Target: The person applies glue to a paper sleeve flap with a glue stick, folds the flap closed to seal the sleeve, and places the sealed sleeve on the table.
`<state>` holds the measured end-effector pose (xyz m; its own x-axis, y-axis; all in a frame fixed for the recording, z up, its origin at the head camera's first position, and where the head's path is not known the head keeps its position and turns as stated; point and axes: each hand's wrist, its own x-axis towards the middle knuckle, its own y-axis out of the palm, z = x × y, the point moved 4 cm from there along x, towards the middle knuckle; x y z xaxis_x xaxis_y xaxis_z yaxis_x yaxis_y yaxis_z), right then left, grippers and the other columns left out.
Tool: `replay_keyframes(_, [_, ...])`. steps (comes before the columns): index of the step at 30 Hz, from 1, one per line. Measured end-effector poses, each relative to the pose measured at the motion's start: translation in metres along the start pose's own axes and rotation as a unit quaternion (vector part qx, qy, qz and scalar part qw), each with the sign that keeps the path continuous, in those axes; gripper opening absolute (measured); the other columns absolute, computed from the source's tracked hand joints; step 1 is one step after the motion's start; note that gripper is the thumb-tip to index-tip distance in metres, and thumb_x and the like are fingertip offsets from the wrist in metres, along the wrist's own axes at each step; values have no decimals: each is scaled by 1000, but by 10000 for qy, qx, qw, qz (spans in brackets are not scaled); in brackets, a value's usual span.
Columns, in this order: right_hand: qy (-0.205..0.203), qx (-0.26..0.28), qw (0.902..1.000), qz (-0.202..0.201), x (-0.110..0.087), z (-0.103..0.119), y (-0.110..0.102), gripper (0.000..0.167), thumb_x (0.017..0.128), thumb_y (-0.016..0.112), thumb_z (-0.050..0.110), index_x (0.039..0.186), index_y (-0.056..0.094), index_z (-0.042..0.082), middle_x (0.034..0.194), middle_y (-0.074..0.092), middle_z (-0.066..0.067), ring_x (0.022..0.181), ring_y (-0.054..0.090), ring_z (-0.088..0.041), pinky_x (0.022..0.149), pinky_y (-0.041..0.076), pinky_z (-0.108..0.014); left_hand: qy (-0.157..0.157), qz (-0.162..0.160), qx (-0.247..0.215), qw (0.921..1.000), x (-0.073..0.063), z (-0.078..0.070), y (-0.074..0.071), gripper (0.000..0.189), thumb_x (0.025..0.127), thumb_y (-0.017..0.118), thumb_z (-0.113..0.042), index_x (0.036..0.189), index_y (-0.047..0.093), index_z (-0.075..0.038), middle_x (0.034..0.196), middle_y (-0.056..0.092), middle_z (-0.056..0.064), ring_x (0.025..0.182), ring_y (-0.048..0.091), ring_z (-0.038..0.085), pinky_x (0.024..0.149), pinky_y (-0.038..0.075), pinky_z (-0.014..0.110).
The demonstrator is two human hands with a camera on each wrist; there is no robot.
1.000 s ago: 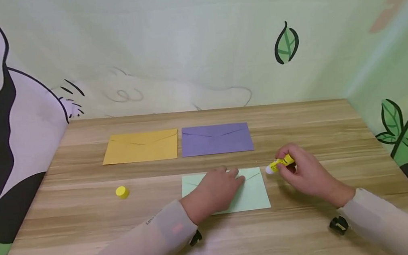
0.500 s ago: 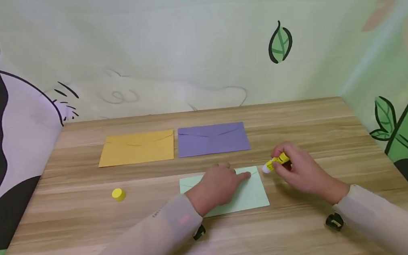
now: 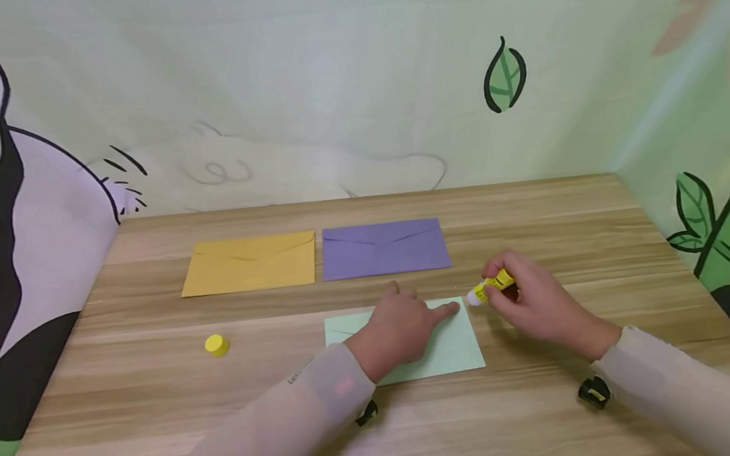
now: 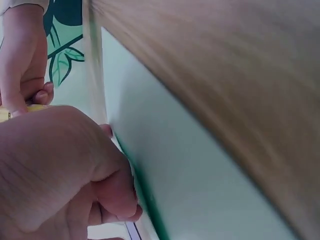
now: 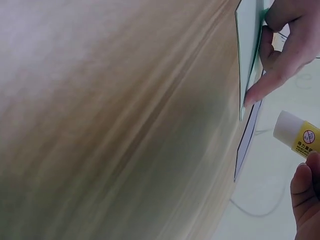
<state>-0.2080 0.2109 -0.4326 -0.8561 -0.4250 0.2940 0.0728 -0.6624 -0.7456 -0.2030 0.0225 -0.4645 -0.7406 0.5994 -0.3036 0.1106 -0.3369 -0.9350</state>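
A light green envelope point(image 3: 457, 350) lies on the wooden table, nearest the person. My left hand point(image 3: 400, 330) rests on it, the index finger stretched along the flap to the top right corner. In the left wrist view, a dark green gap shows along the flap by the curled fingers point(image 4: 117, 195). My right hand point(image 3: 544, 306) pinches a yellow glue stick point(image 3: 495, 287) between thumb and fingers. Its white end points left, close beside that corner of the envelope. In the right wrist view, the glue stick point(image 5: 295, 134) stands off from the envelope point(image 5: 248, 45).
Behind the green envelope lie a yellow envelope point(image 3: 248, 264) and a purple envelope point(image 3: 385, 249), side by side with flaps down. A yellow cap point(image 3: 216, 345) sits on the table point(image 3: 125, 394) to the left. A printed cloth backdrop point(image 3: 300, 81) rises behind the table.
My left hand has slid right along the flap, its index finger straightening toward the top right corner. The right hand has moved slightly left with the glue stick.
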Motion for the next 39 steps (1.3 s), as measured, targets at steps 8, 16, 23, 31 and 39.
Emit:
replay_keyframes(8, [26,-72,10000,-25,-2,-1,-5,18,91,63,-1,101,53,10,102,64,-6,73,56,-10,62,54,-22,-49,-79,3,10000,2,-2,4,73,95,59,-26,156,25,-48,94,72,-4,97,59,18,92,41,39])
replay_keyframes(16, [-39,-96,9999,-68,-3,-1,-5,19,90,63,-2,101,54,10,103,65,-6,72,55,-9,61,53,-21,29,-402,21,9992,-6,-3,7,63,97,55,-25,156,34,-34,102,70,1,95,66,19,83,47,33])
replay_keyframes(23, [-43,-109,9999,-100,-6,-2,-6,19,89,63,-3,99,54,10,102,64,-8,71,54,-10,59,52,-21,203,-937,-273,9950,-31,6,12,34,94,57,-21,129,59,-20,99,62,1,85,60,18,68,51,32])
replay_keyframes(31, [-24,-8,10000,-74,-6,-2,-5,20,88,63,-4,99,54,9,101,63,-7,68,53,-10,56,51,-22,27,-1163,-856,9895,-64,36,23,47,97,57,-52,128,61,-17,104,56,2,94,52,20,81,48,36])
replay_keyframes(39, [54,-35,10000,-19,-4,-2,-4,18,89,62,-3,102,55,8,99,63,-4,67,52,-9,56,50,-21,-259,-902,-1168,9887,-103,58,49,60,93,63,-53,140,54,-16,133,55,8,120,53,30,93,49,48])
